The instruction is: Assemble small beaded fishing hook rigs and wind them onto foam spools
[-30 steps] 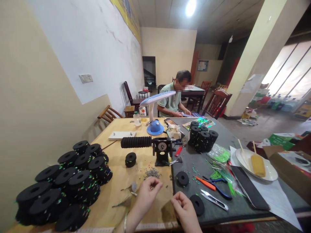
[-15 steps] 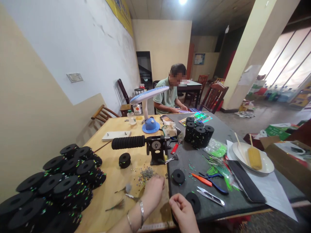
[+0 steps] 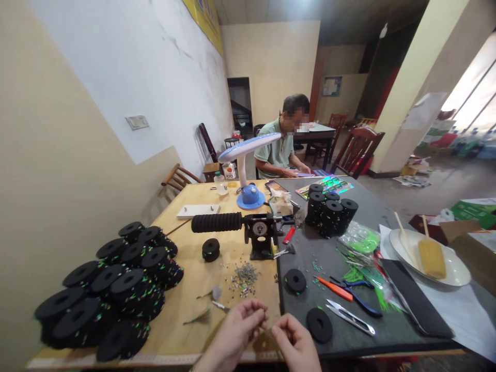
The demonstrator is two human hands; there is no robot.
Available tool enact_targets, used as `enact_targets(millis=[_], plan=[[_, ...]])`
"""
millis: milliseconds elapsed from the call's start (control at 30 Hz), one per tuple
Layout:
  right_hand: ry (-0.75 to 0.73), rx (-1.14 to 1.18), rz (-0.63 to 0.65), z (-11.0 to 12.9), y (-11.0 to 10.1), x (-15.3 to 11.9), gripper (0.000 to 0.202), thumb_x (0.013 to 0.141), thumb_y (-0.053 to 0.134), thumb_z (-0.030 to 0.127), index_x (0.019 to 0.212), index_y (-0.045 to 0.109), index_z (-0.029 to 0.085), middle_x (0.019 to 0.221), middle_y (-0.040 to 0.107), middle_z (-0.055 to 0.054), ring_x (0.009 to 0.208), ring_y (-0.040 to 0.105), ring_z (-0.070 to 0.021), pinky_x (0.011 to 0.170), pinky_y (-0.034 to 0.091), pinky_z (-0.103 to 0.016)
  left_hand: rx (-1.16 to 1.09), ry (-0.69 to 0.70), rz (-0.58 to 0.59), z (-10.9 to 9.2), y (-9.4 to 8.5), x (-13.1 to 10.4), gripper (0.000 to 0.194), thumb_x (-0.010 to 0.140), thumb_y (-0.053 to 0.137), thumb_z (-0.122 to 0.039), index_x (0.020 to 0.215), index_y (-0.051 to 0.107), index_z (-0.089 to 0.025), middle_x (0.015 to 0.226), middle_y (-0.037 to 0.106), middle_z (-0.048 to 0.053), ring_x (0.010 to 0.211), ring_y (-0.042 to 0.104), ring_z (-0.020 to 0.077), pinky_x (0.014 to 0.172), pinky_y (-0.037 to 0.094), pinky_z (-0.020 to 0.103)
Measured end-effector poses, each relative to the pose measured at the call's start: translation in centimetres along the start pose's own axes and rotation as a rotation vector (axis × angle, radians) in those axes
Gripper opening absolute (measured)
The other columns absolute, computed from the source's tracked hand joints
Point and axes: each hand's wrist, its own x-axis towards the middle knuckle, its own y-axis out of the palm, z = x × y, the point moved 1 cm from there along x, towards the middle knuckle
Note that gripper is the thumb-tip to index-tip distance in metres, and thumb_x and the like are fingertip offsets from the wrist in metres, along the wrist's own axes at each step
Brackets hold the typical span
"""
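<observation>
My left hand [image 3: 243, 330] is at the front of the table, thumb and fingertips pinched together on something too small to make out. Close beside it, my right hand [image 3: 293, 341] is also closed in a pinch, and what it holds is hidden. The fingertips of both hands nearly meet. Beyond the left hand lies a heap of tiny grey and coloured beads [image 3: 246, 276]. Just right of my right hand is a black foam spool [image 3: 313, 333], lying flat. A second foam spool [image 3: 290, 285] lies behind it on the dark mat.
Stacked foam spools [image 3: 127, 281] fill the left side. A black-handled winding device [image 3: 260, 235] and blue lamp [image 3: 251, 198] stand mid-table. Thread snips [image 3: 351, 316], an orange tool [image 3: 335, 288], blue pliers [image 3: 364, 300] and a plate [image 3: 457, 274] lie right. A person [image 3: 277, 150] sits opposite.
My left hand has drawn back from the bead heap toward my right hand, so the fingertips are now close together. The view has turned slightly left, shifting things to the right.
</observation>
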Motion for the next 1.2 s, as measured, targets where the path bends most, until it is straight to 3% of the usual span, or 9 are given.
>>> enact_targets(millis=[200,367,600,767,1200], plan=[[-0.187,-0.198,0.044,-0.2,1.6,-0.5,0.040,0.083,0.061,0.054,0.065,0.061,0.018,0.058,0.056,0.000,0.055,0.049,-0.0156,0.055,0.038,-0.025,-0.491,-0.168,-0.028,1.5,-0.9,-1.2,0.032,0.054,0.092,-0.026,0.074,0.069,-0.017,0.074,0.075,0.000,0.068,0.068,0.0120,0.059,0.046,0.019],[-0.339,-0.406,0.108,-0.2,2.0,-0.6,0.025,0.089,0.056,0.031,0.068,0.060,0.019,0.062,0.059,-0.001,0.056,0.056,-0.0163,0.054,0.041,-0.023,-0.691,-0.293,0.024,2.5,-1.8,-1.3,0.023,0.059,0.090,-0.021,0.074,0.073,-0.015,0.077,0.079,0.004,0.070,0.071,0.0159,0.067,0.052,0.025],[-0.549,-0.615,0.078,-0.2,2.9,-0.5,0.018,0.089,0.051,0.021,0.072,0.057,0.020,0.061,0.060,0.001,0.051,0.059,-0.0134,0.049,0.043,-0.018,-0.785,-0.351,-0.017,3.1,-2.5,-1.1,0.002,0.077,0.076,-0.012,0.078,0.075,-0.010,0.075,0.080,0.006,0.070,0.073,0.0176,0.068,0.053,0.026],[-0.618,-0.678,0.069,0.1,3.4,-0.4,0.018,0.088,0.051,0.019,0.071,0.056,0.021,0.060,0.062,0.001,0.050,0.061,-0.0129,0.049,0.044,-0.017,-0.817,-0.336,0.015,3.1,-2.6,-1.1,0.006,0.081,0.071,-0.010,0.078,0.075,-0.009,0.078,0.080,0.008,0.074,0.074,0.0190,0.072,0.054,0.026],[-0.653,-0.706,0.062,0.8,3.8,-0.3,0.019,0.088,0.049,0.019,0.070,0.054,0.021,0.059,0.061,0.001,0.049,0.061,-0.0128,0.048,0.043,-0.017,-0.821,-0.334,0.061,3.0,-2.6,-1.1,0.006,0.082,0.071,-0.012,0.078,0.075,-0.009,0.077,0.081,0.008,0.074,0.074,0.0183,0.072,0.054,0.026]])
